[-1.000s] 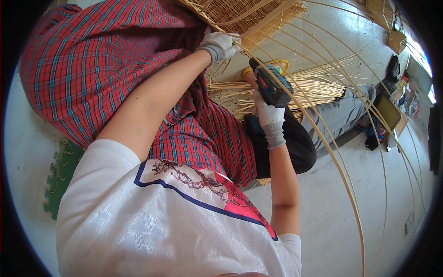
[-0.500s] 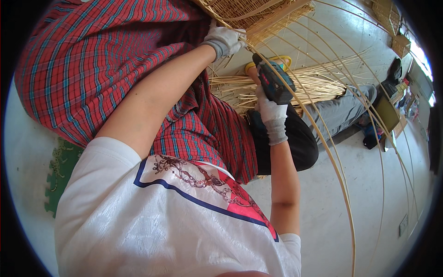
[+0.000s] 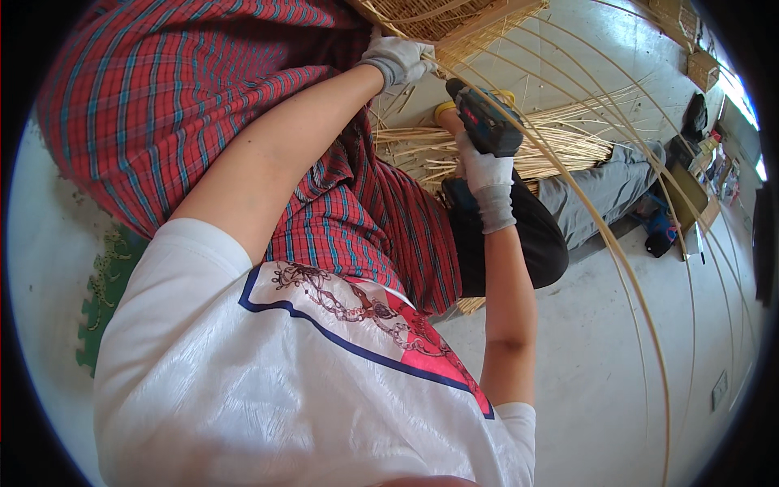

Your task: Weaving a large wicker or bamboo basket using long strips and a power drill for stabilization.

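My left hand [image 3: 398, 61], in a white glove with a grey cuff, is closed on a long cane strand [image 3: 560, 162] at the near edge of a woven wicker basket [image 3: 438, 28]. From there the strand arches out to the lower right. In my right hand [image 3: 487, 172], also gloved, is a dark cordless drill [image 3: 489, 122], gripped by its handle. Its nose points up and left toward the basket edge, a little below my left hand. The drill's tip and whatever it carries are too small to make out. Part of the strand passes close over the drill.
A bundle of loose canes [image 3: 568, 134] lies on the floor beyond the drill, beside grey cloth [image 3: 596, 195]. Several long canes fan out to the right from the basket. A red plaid cloth [image 3: 203, 105] covers my lap. Boxes and assorted items [image 3: 698, 191] stand along the right wall.
My right hand and the drill have moved slightly up and to the right. The long cane strand has swung rightward, and my left hand keeps its hold near the basket edge.
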A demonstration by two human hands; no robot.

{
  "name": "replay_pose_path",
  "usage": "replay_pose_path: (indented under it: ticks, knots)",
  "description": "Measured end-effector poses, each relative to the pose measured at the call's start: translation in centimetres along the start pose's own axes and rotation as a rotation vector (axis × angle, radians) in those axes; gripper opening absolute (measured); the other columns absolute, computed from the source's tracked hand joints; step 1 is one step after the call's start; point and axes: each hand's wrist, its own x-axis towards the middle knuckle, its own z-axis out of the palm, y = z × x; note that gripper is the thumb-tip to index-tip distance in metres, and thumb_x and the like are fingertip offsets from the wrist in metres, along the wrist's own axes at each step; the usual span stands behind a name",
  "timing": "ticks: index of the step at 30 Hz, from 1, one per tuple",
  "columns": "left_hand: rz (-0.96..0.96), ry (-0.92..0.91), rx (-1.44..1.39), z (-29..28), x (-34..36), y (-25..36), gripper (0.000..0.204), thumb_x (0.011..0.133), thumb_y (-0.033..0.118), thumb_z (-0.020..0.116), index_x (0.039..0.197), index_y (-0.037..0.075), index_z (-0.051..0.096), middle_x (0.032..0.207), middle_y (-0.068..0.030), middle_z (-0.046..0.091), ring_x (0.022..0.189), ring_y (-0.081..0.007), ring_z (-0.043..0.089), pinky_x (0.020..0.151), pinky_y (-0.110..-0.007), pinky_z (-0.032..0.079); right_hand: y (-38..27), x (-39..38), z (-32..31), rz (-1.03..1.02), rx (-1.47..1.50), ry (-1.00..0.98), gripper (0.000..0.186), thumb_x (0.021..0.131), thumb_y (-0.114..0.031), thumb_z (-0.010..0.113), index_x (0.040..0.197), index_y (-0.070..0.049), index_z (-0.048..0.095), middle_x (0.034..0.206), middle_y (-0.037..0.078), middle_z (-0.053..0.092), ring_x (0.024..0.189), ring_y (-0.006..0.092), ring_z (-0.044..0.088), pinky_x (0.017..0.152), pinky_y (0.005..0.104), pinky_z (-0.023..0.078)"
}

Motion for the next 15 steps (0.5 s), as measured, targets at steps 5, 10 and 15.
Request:
replay_pose_path:
  ticks: [5, 10, 15]
  knots:
    - [-0.02, -0.1, -0.015, -1.7, 0.4, -0.3, 0.034, 0.094, 0.05, 0.059, 0.116, 0.027, 0.068, 0.109, -0.0058, 0.074, 0.11, -0.0304, 0.068, 0.1, -0.048, 0.043, -2.9, -2.4, -3.6, 0.241, 0.101, -0.083, 0.021, 0.091, -0.022, 0.071, 0.096, -0.002, 0.07, 0.069, 0.002, 0.065, 0.06, 0.0126, 0.06, 0.064, 0.0308, 0.05]
    - [-0.021, -0.153, -0.19, -2.1, 3.8, 4.8, 0.049, 0.096, 0.044, 0.059, 0.141, 0.026, 0.053, 0.117, -0.0188, 0.071, 0.115, -0.0364, 0.065, 0.098, -0.043, 0.049, -4.4, -9.5, -7.2, 0.005, 0.186, -0.016, 0.029, 0.093, -0.017, 0.069, 0.114, 0.002, 0.068, 0.061, 0.003, 0.058, 0.053, 0.0122, 0.055, 0.055, 0.028, 0.044]
    - [0.165, 0.11, -0.5, 0.0, 4.6, 3.6, 0.042, 0.089, 0.019, 0.058, 0.13, 0.018, 0.064, 0.11, -0.0186, 0.073, 0.106, -0.0344, 0.068, 0.094, -0.041, 0.052, -3.5, -10.1, -4.8, 0.086, 0.432, 0.081, 0.029, 0.093, -0.011, 0.068, 0.117, 0.005, 0.064, 0.06, 0.003, 0.056, 0.049, 0.013, 0.052, 0.051, 0.0258, 0.042]
